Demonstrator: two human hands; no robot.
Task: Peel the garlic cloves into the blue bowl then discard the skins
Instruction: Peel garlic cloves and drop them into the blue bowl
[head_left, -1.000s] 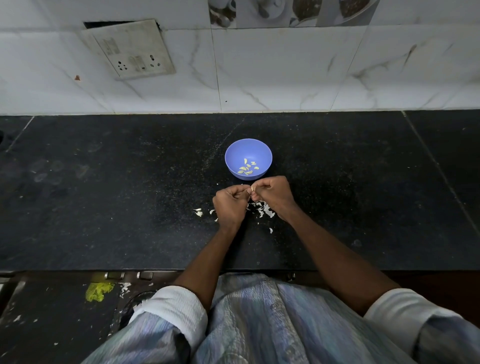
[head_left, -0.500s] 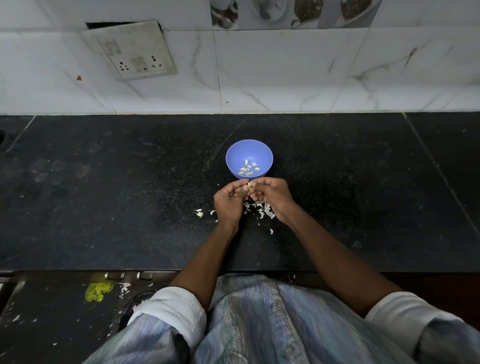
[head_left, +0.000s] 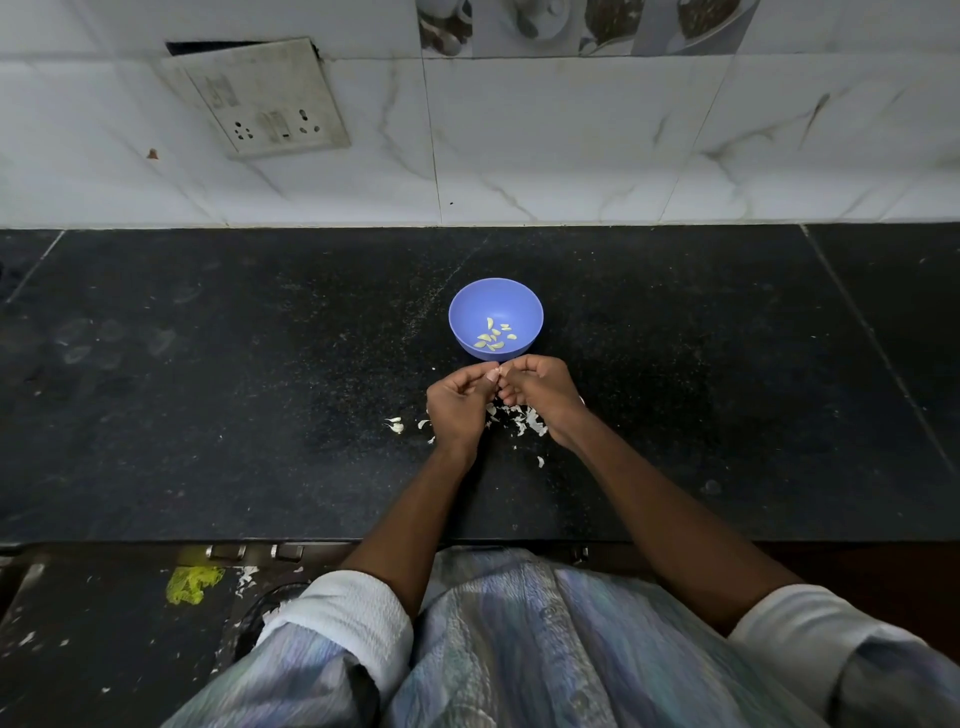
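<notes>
While both hands meet just in front of the small round blue plastic bowl (head_left: 496, 318), the peeling step is plainly the one in hand. The left hand (head_left: 460, 402) and the right hand (head_left: 540, 392) have their fingers curled, and their tips come together on a small pale garlic clove (head_left: 494, 372), pinched between them just short of the bowl's near rim; the clove is so tiny in this view that I cannot say how much skin is left on it. The bowl stands near the middle of the black speckled stone desk (head_left: 208, 415) and holds several peeled yellowish cloves (head_left: 492, 335). Torn white papery skins (head_left: 522, 418) lie scattered on the desk under and beside the hands, towards its front edge.

The next move, as I judge it, calls for stripping the last skin, dropping the bare clove over the rim, and later gathering the scraps for discarding.

No brand, label or writing can be read; the grimy white wall socket plate (head_left: 265, 98) shows no legible marking.
</notes>
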